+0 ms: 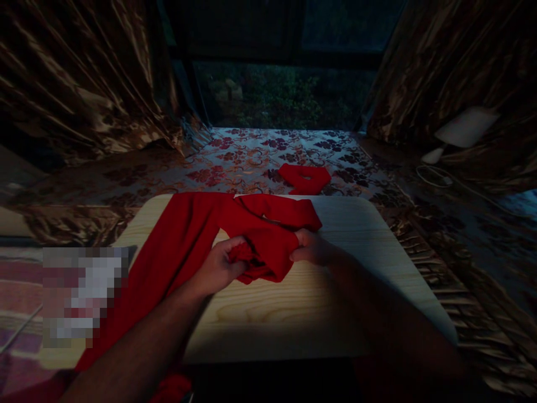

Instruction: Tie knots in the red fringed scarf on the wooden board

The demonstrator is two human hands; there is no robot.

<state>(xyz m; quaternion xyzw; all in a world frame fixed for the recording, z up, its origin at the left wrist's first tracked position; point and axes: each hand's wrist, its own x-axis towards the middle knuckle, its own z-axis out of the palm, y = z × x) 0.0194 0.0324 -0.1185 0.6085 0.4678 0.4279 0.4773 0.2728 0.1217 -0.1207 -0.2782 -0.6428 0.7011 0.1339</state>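
A long piece of red cloth (180,240), perhaps a garment, runs down the left side of the pale wooden table (335,313) and over its near edge. Its right part bends across the table's middle, with a folded band behind it. My left hand (224,263) is closed around a bunched, open end of this cloth. Thumb and fingers of my right hand (310,247) pinch the right edge of the same part. Between both hands the cloth is held slightly raised, showing a dark hollow. Whether it is one piece throughout I cannot tell.
A second red cloth piece (304,178), looped, lies on the patterned window seat (247,151) beyond the table. A white lamp (465,127) with a cord sits at the right. Brown curtains (84,84) hang on both sides. A blurred-out item (84,296) is at the left.
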